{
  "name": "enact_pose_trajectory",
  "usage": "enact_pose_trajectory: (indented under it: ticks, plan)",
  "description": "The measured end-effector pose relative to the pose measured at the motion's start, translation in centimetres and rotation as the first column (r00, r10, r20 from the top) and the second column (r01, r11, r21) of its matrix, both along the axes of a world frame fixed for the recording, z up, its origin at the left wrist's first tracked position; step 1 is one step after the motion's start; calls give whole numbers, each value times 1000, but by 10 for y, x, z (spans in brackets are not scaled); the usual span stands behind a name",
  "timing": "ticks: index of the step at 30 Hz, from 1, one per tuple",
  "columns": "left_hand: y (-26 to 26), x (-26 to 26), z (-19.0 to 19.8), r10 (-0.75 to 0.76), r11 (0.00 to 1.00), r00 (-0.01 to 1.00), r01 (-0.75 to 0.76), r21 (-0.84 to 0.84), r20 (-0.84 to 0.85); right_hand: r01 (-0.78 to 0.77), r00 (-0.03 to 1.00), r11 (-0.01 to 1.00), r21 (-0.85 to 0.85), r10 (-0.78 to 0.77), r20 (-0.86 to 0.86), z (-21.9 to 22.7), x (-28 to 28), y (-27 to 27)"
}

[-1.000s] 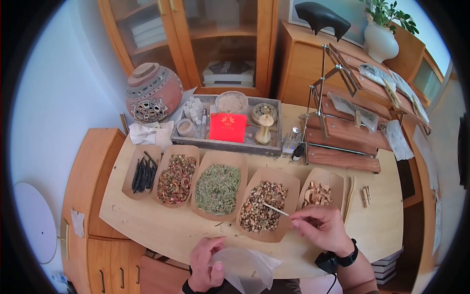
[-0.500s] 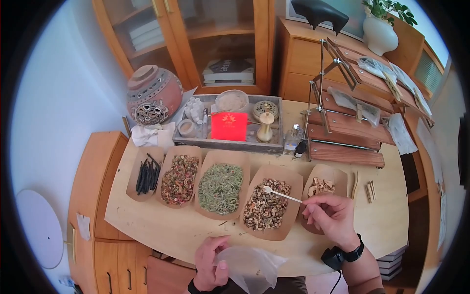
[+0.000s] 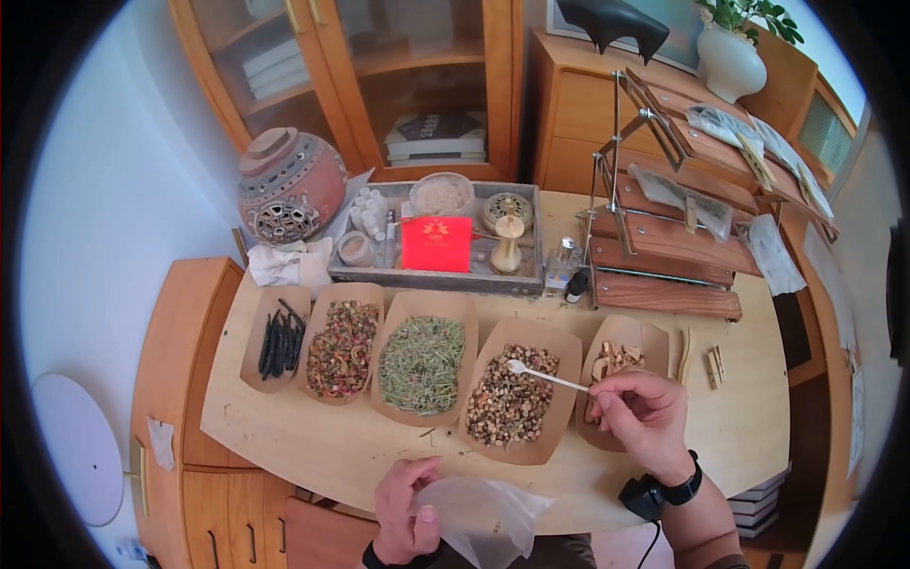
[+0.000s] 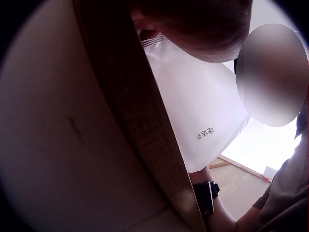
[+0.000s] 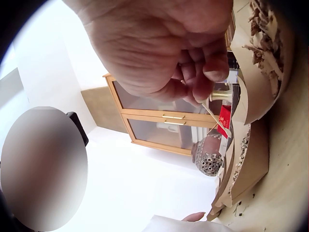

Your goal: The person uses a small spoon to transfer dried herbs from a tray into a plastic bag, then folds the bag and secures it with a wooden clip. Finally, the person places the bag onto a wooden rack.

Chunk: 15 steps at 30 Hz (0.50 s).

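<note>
Spoon (image 3: 545,376) lifted now, off the dried-bud tray (image 3: 517,391) where it dipped a second ago; right hand (image 3: 643,414) pinches its handle, bowl hovering above the buds. Left hand (image 3: 406,512) still grips the translucent bag (image 3: 479,517) at the table edge (image 3: 313,446), waiting.

Right hand (image 3: 643,415) pinching a thin white spoon (image 3: 547,376) by its handle end, bowl hovering over the paper tray of dried buds (image 3: 517,394) just beside the fingers. Tray of pale dried slices (image 3: 621,365) directly beyond the right hand, partly covered by it. Left hand (image 3: 406,510) at the near edge of the bench (image 3: 313,446), gripping a translucent white bag (image 3: 483,517). Further past the left hand, trays of green herb (image 3: 422,365), mixed petals (image 3: 339,348) and dark pods (image 3: 280,339).
</note>
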State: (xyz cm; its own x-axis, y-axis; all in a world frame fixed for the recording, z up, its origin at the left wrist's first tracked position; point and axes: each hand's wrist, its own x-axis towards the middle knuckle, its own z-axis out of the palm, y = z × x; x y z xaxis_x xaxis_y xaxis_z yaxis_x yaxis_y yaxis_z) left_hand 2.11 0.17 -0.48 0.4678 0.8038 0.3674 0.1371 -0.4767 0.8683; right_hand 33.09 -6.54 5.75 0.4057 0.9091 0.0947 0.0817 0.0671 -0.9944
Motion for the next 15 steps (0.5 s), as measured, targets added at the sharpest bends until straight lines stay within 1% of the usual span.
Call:
enact_pose_trajectory:
  ticks: [1,3,4,6,7,9,12,15]
  plan:
    - [0,0,0,0,1000,1000,0,-1,0,0,1000,1000,-1,0,0,-2,1,0]
    - [0,-1,0,10,1000,1000,-10,0,-9,16,977,997,76,-32,211,-5,3,2]
    - [0,-1,0,10,1000,1000,-10,-1,-9,16,977,997,75,-32,211,-4,4,2]
    - [0,0,1,11,1000,1000,-11,2,-15,-1,911,994,112,-45,411,-1,5,3]
    - [0,0,1,11,1000,1000,-11,1,-15,-1,911,994,112,-45,410,1,5,3]
    - [0,0,1,18,1000,1000,-18,7,-20,-40,881,991,125,-23,472,3,3,3]
    - [0,0,-1,15,1000,1000,-15,2,-15,-73,879,988,138,-1,477,2,3,4]
    - [-1,0,-2,16,1000,1000,-16,1,-8,-72,887,989,130,4,461,1,2,3]
